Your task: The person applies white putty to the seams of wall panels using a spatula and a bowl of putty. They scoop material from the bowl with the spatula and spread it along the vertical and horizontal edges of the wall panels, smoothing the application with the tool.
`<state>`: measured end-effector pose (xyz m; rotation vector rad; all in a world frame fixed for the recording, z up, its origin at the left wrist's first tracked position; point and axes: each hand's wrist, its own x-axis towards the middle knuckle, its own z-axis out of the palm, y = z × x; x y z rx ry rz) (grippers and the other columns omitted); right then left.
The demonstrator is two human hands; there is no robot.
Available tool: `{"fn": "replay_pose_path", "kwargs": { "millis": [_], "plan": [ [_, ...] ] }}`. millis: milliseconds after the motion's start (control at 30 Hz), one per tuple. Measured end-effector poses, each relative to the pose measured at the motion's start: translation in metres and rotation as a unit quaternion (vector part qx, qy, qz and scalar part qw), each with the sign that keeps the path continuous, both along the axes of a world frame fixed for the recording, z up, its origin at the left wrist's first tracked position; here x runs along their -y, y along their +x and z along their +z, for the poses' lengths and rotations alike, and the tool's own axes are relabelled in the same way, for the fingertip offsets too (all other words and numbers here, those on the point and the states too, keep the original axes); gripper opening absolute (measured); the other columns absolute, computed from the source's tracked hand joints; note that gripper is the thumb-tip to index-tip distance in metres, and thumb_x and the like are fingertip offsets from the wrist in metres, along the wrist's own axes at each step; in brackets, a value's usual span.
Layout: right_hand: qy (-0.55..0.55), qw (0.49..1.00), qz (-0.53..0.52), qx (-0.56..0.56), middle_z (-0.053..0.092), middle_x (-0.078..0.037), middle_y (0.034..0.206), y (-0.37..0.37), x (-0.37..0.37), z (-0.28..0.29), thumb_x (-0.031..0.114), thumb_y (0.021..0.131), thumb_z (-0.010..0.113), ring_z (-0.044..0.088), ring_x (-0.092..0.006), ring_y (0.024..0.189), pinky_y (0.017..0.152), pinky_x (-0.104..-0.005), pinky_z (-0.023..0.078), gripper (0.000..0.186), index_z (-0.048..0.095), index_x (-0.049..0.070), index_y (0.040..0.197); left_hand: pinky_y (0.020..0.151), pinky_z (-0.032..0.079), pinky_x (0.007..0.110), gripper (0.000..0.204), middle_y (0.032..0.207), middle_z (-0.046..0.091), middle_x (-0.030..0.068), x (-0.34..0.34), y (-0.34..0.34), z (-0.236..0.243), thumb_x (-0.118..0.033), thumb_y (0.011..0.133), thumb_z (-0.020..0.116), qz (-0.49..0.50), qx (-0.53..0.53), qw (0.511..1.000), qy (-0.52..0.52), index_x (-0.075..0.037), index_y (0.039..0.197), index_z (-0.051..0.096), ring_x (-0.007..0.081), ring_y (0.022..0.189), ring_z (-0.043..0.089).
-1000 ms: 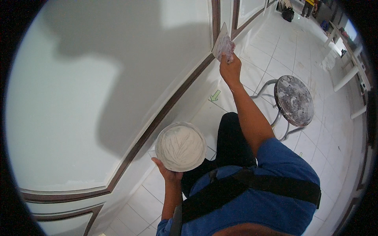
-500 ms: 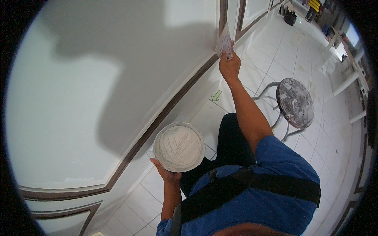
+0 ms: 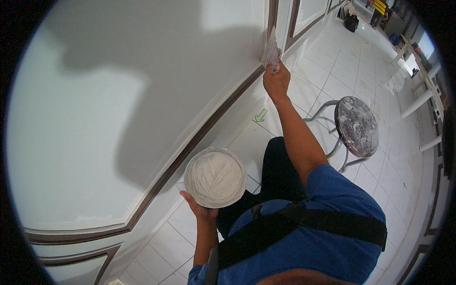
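Note:
My left hand point(image 3: 200, 208) supports a round bowl point(image 3: 189, 195) from below, its thumb along the outer side and the other fingers hidden underneath. Off-white paste point(image 3: 216, 175) with scraped grooves covers the inside of the bowl. With my right arm stretched out, my right hand point(image 3: 277, 80) is closed around a putty knife point(image 3: 271, 50) smeared with whitish and purplish paste. The blade points up and lies against or very close to the corner of a brown moulding point(image 3: 271, 16) on the white wall panel point(image 3: 71, 128); contact is hard to make out.
A paint-spattered round stool point(image 3: 357, 127) with bent metal legs stands to my right. On the white tiled floor point(image 3: 323, 66) is a green arrow sticker point(image 3: 260, 115). Far off are a black bag point(image 3: 351, 22) and a person in a yellow vest point(image 3: 379, 7). White posts point(image 3: 417, 104) line the right.
The putty knife's blade has turned slightly and looks narrower, while staying at the same corner. The bowl and my left hand have barely moved.

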<state>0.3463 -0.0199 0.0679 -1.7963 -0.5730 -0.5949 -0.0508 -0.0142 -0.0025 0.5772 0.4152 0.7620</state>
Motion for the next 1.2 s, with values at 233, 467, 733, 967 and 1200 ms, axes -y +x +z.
{"fn": "replay_pose_path", "kwargs": {
  "millis": [233, 467, 733, 967, 1200],
  "plan": [
    [0.029, 0.999, -0.005, 0.034, 0.066, -0.027, 0.081, 0.005, -0.007, -0.005, 0.014, 0.088, 0.056, 0.065, -0.0423, 0.077, 0.07, -0.0446, 0.05, 0.023, 0.064, -0.005, 0.097, 0.107, 0.039, 0.05, 0.089, 0.144, 0.04, 0.0205, -0.003, 0.0, -0.003, -0.072, 0.09, 0.03, -0.006, 0.009, 1.0, -0.007, -0.002, 0.145, 0.029, 0.0355, 0.13, 0.044],
    [0.018, 1.0, 0.018, -0.003, 0.066, -0.027, 0.083, -0.003, -0.015, -0.003, 0.014, 0.088, 0.056, 0.065, -0.0427, 0.078, 0.072, -0.0461, 0.05, 0.027, 0.062, -0.004, 0.106, 0.109, 0.037, 0.049, 0.088, 0.146, 0.038, 0.0194, -0.004, 0.001, -0.007, -0.072, 0.09, 0.027, 0.001, -0.005, 1.0, -0.026, -0.003, 0.145, 0.028, 0.035, 0.131, 0.042],
    [-0.094, 0.995, -0.028, -0.026, 0.065, -0.027, 0.081, -0.017, -0.03, -0.001, 0.014, 0.085, 0.056, 0.064, -0.0427, 0.074, 0.069, -0.0501, 0.05, 0.043, 0.057, 0.002, 0.126, 0.109, 0.037, 0.049, 0.085, 0.146, 0.037, 0.0189, -0.002, 0.008, -0.009, -0.07, 0.092, 0.024, -0.009, 0.011, 0.999, -0.031, -0.004, 0.146, 0.028, 0.0344, 0.132, 0.042],
    [-0.024, 0.996, 0.086, -0.012, 0.064, -0.027, 0.078, -0.1, -0.018, -0.002, 0.011, 0.084, 0.058, 0.064, -0.0429, 0.07, 0.065, -0.0484, 0.051, 0.043, 0.057, 0.0, 0.125, 0.109, 0.036, 0.05, 0.087, 0.147, 0.035, 0.0189, 0.0, 0.013, -0.001, -0.072, 0.091, 0.025, -0.019, -0.022, 0.999, -0.016, -0.005, 0.146, 0.027, 0.035, 0.132, 0.041],
    [0.043, 0.997, 0.057, -0.033, 0.067, -0.027, 0.085, -0.053, 0.031, 0.007, 0.011, 0.088, 0.057, 0.068, -0.0382, 0.078, 0.069, -0.0385, 0.052, 0.024, 0.064, -0.005, 0.104, 0.11, 0.035, 0.051, 0.088, 0.148, 0.035, 0.0186, 0.001, 0.012, 0.003, -0.073, 0.09, 0.025, -0.025, -0.01, 1.0, -0.004, -0.007, 0.147, 0.027, 0.0357, 0.133, 0.039]
  ]
}}
